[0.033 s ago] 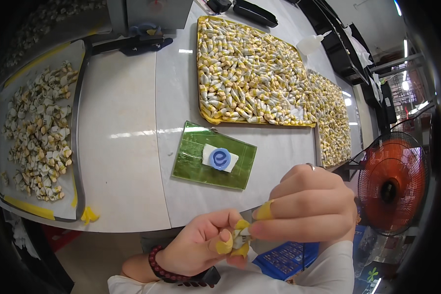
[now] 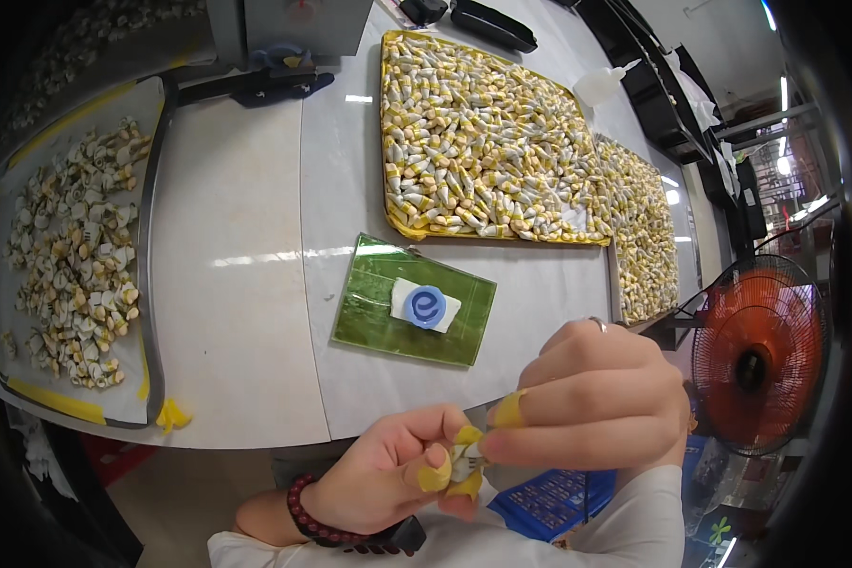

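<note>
Low in the head view, my left hand (image 2: pixel 369 473) pinches a small white piece with dark marks (image 2: pixel 465 462) between fingertips wrapped in yellow covers. A dark red bead bracelet circles that wrist. My right hand (image 2: pixel 596 393) meets the piece from the right, its fingers pressed together and one of them in a yellow cover. Whatever lies between its fingertips is hidden. Beyond the hands, a green glassy slab (image 2: pixel 364 308) lies on the table, with a white pad (image 2: pixel 451 312) and a round blue dish (image 2: pixel 425 308) holding a darker blue swirl on top.
A large yellow-edged tray (image 2: pixel 502 239) full of small white-and-yellow cone-shaped pieces sits beyond the slab, with more such pieces (image 2: pixel 646 232) to its right. At left, another tray (image 2: pixel 151 312) holds loose whitish pieces. An orange fan (image 2: pixel 757 350) stands at right; a white bottle (image 2: pixel 599 87) is farther back.
</note>
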{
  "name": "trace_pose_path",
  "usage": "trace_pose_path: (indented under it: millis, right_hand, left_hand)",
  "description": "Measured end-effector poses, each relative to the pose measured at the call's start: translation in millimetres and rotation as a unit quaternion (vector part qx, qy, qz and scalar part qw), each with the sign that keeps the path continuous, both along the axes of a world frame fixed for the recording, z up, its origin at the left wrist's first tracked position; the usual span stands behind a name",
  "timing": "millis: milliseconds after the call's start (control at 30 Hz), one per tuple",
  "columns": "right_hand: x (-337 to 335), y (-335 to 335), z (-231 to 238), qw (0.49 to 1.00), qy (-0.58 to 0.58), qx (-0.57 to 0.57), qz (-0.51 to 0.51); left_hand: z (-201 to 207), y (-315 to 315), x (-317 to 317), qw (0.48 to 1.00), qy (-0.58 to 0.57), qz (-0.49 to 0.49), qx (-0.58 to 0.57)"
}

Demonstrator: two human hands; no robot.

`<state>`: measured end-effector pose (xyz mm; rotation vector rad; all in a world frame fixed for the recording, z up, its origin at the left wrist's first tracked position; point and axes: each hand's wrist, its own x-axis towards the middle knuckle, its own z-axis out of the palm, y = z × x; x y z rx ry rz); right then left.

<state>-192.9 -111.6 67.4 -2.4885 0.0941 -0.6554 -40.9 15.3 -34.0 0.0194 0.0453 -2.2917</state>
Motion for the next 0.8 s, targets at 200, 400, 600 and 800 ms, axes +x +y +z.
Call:
trace_pose_path:
  millis: [200, 400, 600, 800]
  right_hand:
    - [-1.3, 0.1, -4.2, 1.0, 0.001, 0.013, 0.017]
    - [-4.8, 1.3, -5.3, 1.0, -0.006, 0.027, 0.012]
    - [-6.2, 0.8, -6.3, 0.999, 0.002, 0.027, 0.02]
    - [-9.9, 3.8, -0.5, 1.0, 0.013, 0.006, -0.001]
  left_hand:
    - [-0.7, -0.6, -4.4, 0.999, 0.034, 0.013, 0.004]
    - [5.3, -6.3, -6.4, 0.999, 0.039, 0.003, 0.006]
    - [4.5, -5.5, -7.5, 0.999, 0.035, 0.01, 0.005]
    - [8.7, -11.7, -2.1, 0.998, -0.031, 0.013, -0.06]
